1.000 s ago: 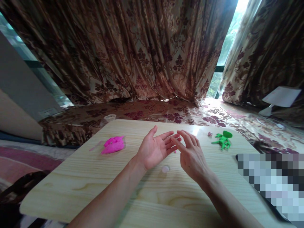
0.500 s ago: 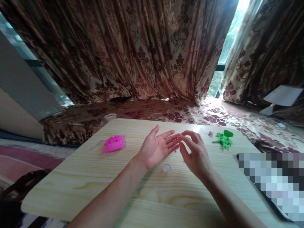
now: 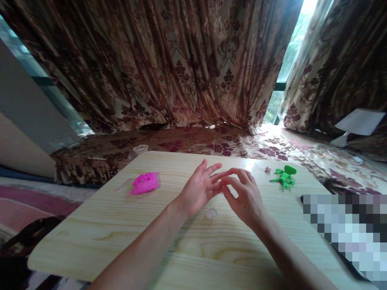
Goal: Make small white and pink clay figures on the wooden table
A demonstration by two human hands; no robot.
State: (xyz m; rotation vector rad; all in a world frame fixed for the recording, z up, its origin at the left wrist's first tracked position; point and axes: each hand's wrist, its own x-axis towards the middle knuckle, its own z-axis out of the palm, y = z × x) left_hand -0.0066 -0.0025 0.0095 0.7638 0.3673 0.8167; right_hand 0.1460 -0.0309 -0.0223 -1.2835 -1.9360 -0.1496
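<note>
My left hand [image 3: 198,189] is held palm up above the table, its fingers stretched out to the right. It is open, and no object shows on its palm. My right hand [image 3: 243,195] reaches over from the right, thumb and fingers curled into a pinch at the left fingertips. Whatever is between them is hidden or too small to make out. A whitish translucent disc [image 3: 211,214] lies on the table just below the hands. To the left sits a bright pink lump [image 3: 145,183], soft and clay-like. A green figure [image 3: 284,177] with thin limbs lies at the right.
A small pinkish piece [image 3: 267,170] lies beside the green figure. The wooden table [image 3: 99,233] has rounded corners. A dark-edged, pixelated flat object [image 3: 347,237] covers its right side. Beyond are a cloth-covered ledge [image 3: 193,139], patterned curtains [image 3: 181,60] and a white lamp [image 3: 359,121].
My right hand has moved slightly left, closing its pinch onto the left fingers. The tiny pink bits seen at the left fingers and on the table are now out of sight.
</note>
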